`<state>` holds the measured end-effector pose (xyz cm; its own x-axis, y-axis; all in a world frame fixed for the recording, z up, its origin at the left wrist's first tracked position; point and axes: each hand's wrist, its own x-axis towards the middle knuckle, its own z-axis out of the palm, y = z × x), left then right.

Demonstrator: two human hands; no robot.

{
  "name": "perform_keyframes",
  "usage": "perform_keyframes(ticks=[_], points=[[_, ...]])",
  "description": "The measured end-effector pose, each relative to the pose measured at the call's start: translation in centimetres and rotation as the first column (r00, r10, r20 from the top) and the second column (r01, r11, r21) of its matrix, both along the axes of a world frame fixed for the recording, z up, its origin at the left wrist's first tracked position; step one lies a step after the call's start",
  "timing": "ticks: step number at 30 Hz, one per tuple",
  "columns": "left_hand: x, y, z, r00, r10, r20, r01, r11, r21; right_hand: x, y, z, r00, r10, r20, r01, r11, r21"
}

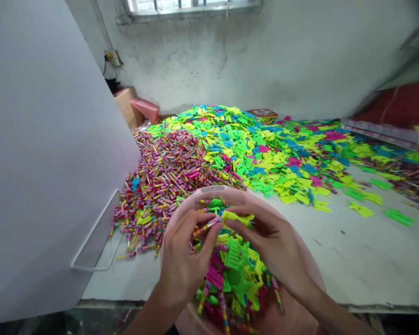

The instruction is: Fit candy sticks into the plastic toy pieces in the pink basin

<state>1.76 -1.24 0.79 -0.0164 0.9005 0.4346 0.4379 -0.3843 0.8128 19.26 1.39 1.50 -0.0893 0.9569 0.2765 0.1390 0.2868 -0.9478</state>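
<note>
Over a pink basin [237, 194], my two hands come close together. My left hand [186, 253] pinches a thin clear tube [206, 226] with a pink label and small coloured beads, perhaps candy. Between the fingers of my right hand [274, 239] is a yellow plastic piece [237, 217], its near end touching or almost touching the tube's end. Below them the basin holds a mix of green plastic pieces [234, 256], yellow and magenta ones, and more filled tubes [224, 311]. My right fingers partly hide the yellow piece.
Behind the basin lie a heap of filled tubes [171, 163] and a larger heap of coloured plastic pieces [265, 158] on the white table [349, 251]. A tall white panel [56, 163] stands at left. Loose pieces lie at right, near a long pale strip [384, 132].
</note>
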Motion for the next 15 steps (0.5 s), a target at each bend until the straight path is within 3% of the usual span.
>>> perform_keyframes(ticks=[8, 15], points=[[0.13, -0.07, -0.13, 0.974, 0.093, -0.208, -0.039, 0.968, 0.249, 0.03, -0.70, 0.06, 1.000, -0.013, 0.012, 0.011, 0.990, 0.138], [-0.38, 0.22, 0.13, 0.967, 0.015, -0.256, 0.038, 0.979, 0.200, 0.03, -0.47, 0.01, 0.995, 0.081, -0.053, -0.076, 0.994, 0.078]])
